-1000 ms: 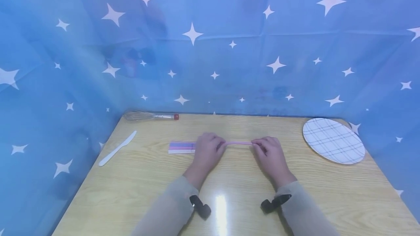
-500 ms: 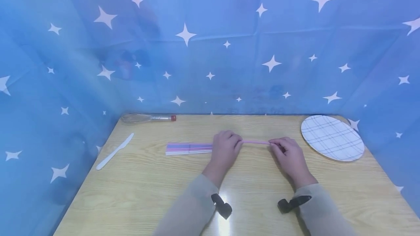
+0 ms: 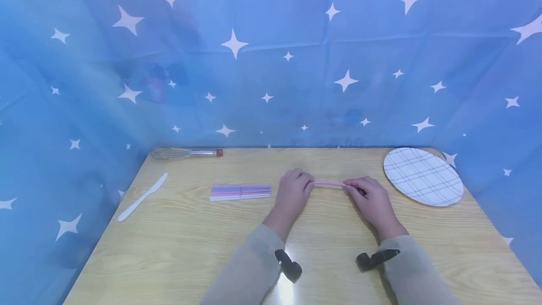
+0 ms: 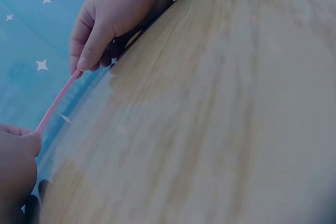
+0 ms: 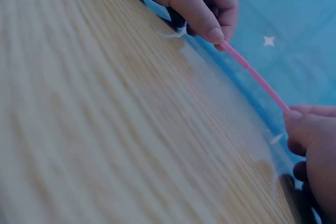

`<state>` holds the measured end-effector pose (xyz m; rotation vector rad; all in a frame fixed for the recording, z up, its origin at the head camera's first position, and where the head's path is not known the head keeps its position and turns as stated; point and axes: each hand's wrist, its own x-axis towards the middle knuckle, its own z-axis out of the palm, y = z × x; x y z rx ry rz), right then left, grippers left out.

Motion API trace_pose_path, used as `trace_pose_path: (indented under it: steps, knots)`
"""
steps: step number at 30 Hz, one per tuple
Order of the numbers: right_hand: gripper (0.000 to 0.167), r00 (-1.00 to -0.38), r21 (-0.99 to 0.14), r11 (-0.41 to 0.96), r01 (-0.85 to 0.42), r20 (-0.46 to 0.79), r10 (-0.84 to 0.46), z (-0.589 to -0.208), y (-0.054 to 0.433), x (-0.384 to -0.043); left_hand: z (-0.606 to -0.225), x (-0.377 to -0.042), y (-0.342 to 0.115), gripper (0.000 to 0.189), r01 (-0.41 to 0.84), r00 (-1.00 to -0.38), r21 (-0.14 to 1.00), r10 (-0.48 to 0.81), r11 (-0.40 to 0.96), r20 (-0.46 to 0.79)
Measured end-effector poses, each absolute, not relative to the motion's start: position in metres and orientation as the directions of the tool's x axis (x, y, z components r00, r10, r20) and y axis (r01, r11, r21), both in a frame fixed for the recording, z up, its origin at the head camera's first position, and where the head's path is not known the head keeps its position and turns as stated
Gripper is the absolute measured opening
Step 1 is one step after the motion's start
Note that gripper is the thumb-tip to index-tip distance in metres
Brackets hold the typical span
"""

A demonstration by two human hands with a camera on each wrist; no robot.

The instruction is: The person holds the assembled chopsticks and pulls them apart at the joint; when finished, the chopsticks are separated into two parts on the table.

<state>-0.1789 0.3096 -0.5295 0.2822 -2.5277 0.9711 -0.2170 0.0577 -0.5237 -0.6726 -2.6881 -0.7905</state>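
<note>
A thin pink bendy straw (image 3: 328, 182) is stretched level between both hands. My left hand (image 3: 293, 194) pinches its left end, and my right hand (image 3: 371, 200) pinches the other end between thumb and fingers. Close up in the right wrist view, the pink straw (image 5: 260, 80) shows a ribbed joint along its length. The curled fingers hide both of its tips. Left of the left hand, several straws (image 3: 240, 192) in purple, blue, pink and white lie side by side on the table, apart from the hand.
On the wooden table (image 3: 190, 248), a whisk (image 3: 186, 153) lies at the back left, with a white plastic knife (image 3: 143, 196) nearer. An oval plate (image 3: 423, 176) with a checked pattern sits at the back right. A blue star-patterned curtain (image 3: 271, 60) surrounds the table's back and sides.
Both hands have shifted right with the pink straw between them, then stayed nearly still. The row of straws, partly covered by the left hand before, now shows in full. The head view has turned slightly.
</note>
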Motion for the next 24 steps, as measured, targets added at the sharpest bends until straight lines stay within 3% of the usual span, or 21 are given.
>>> trace_pose_path:
  steps: [16, 24]
  knots:
    - [0.01, -0.893, -0.601, 0.732, -0.32, 0.449, -0.022, -0.5267, 0.309, -0.1796, -0.5267, -0.2186, 0.0572, 0.017, 0.468, -0.88, 0.542, 0.31, 0.697, 0.361]
    - [0.008, -0.854, -0.574, 0.734, -0.364, 0.519, -0.017, -0.5253, 0.3085, -0.1802, -0.5241, -0.2167, 0.0564, 0.015, 0.441, -0.884, 0.494, 0.268, 0.749, 0.383]
